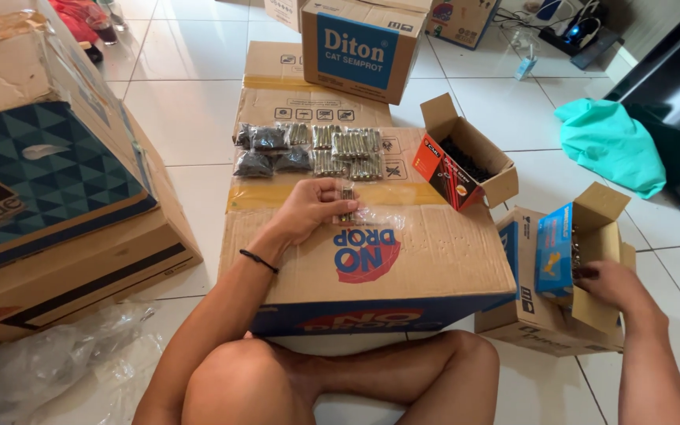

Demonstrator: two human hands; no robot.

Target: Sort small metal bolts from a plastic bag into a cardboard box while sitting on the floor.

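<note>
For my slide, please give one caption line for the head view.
Left hand holds a small clear bag over a cardboard box; right hand reaches into a blue carton.

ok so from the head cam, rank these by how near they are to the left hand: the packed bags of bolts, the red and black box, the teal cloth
1. packed bags of bolts, just beyond the left hand on the carton.
2. red and black box, open, to its right.
3. teal cloth, on the floor, far right.

My right hand (pixel 609 285) hides its fingertips inside the small open box (pixel 584 252), whose contents are too dark to make out, my left hand (pixel 308 206) covers part of the little clear bag (pixel 360 214), and the frame's bottom edge cuts off my knees and right forearm.
</note>
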